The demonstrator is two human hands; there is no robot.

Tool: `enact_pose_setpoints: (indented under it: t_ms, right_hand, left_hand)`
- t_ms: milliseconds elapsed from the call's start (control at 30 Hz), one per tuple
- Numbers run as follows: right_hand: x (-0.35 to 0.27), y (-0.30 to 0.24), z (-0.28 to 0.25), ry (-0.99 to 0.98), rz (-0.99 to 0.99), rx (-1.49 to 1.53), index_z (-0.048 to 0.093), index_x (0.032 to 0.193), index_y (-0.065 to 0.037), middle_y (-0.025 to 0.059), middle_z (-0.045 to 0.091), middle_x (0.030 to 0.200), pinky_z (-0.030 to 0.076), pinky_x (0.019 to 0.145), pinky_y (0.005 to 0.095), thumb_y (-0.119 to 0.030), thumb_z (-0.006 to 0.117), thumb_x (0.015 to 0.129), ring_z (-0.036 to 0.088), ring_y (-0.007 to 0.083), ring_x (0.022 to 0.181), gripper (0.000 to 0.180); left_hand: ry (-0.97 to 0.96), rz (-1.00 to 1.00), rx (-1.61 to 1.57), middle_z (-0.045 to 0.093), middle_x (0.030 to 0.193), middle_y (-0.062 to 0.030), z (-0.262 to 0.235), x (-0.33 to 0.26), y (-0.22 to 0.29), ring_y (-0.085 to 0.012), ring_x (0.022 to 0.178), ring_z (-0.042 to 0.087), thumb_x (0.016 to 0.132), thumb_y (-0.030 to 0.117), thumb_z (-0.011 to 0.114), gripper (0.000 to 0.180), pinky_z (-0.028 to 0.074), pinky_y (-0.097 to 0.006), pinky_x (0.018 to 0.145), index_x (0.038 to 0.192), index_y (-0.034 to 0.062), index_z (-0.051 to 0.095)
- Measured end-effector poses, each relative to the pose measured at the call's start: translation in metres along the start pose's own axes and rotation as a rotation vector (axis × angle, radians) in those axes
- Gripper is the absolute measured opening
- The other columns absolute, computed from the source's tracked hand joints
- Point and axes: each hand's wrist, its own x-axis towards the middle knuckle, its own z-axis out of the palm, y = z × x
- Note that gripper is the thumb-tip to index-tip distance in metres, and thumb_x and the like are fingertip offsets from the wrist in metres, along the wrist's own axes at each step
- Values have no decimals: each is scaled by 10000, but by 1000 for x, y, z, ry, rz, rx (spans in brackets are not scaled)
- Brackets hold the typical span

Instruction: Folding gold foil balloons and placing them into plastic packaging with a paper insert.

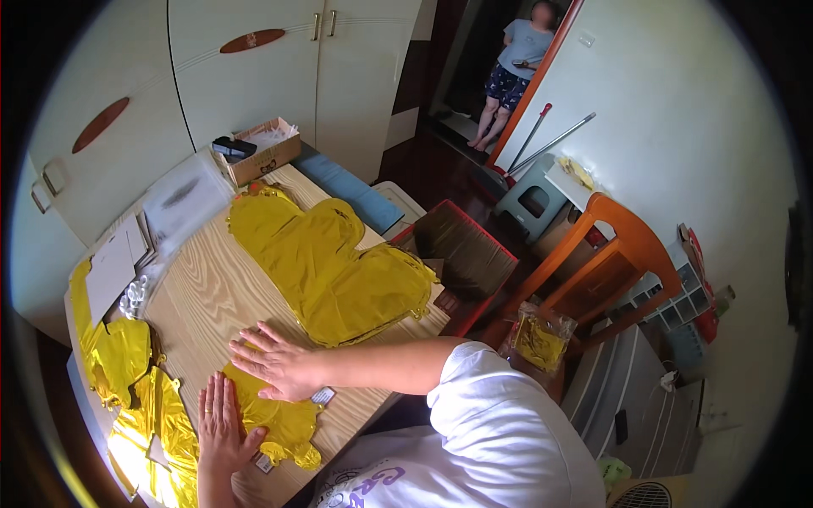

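Observation:
A small piece of flat gold foil, which looks like an uninflated foil balloon, lies on the wood-grain table in front of me. My left hand rests flat at its left edge, fingers stretched out. Spread across its upper part is my right hand, palm down. White tags stick out beside the foil. A larger flat gold foil balloon, with rounded lobes, covers the table beyond my right forearm. More crumpled gold foil runs along the left edge, near my left hand.
Pale cards, white ribbon, a clear plastic bag and a cardboard box line the table's far left. A red-rimmed crate and an orange chair stand right. A person stands in the doorway.

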Motion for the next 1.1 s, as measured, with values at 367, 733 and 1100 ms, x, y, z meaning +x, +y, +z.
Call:
enact_pose_setpoints:
  t_ms: [367,733,1100]
  right_hand:
    - [-4,-5,-9,-24,22,-23,177,1609,-14,214,43,1693,-40,1249,575,-498,449,1012,-42,400,1565,815]
    - [-2,-6,-14,-36,41,-68,129,1628,-54,199,49,1698,-42,1247,578,-493,430,1020,-30,399,1567,808]
    - [-1,-2,-29,-118,75,164,78,1635,-71,177,-1,1705,-45,1259,515,-567,327,1043,-53,346,1574,811]
  left_hand:
    - [21,-52,-205,296,1612,-270,-22,3,7,-426,1520,240,982,657,401,920,124,-551,1240,1551,-58,289]
    - [79,-164,-38,254,1626,-282,15,16,24,-435,1531,197,959,644,422,945,109,-558,1240,1555,-71,260]
    - [46,-189,-43,251,1627,-283,9,17,31,-427,1534,192,936,641,488,964,114,-552,1241,1560,-58,260]
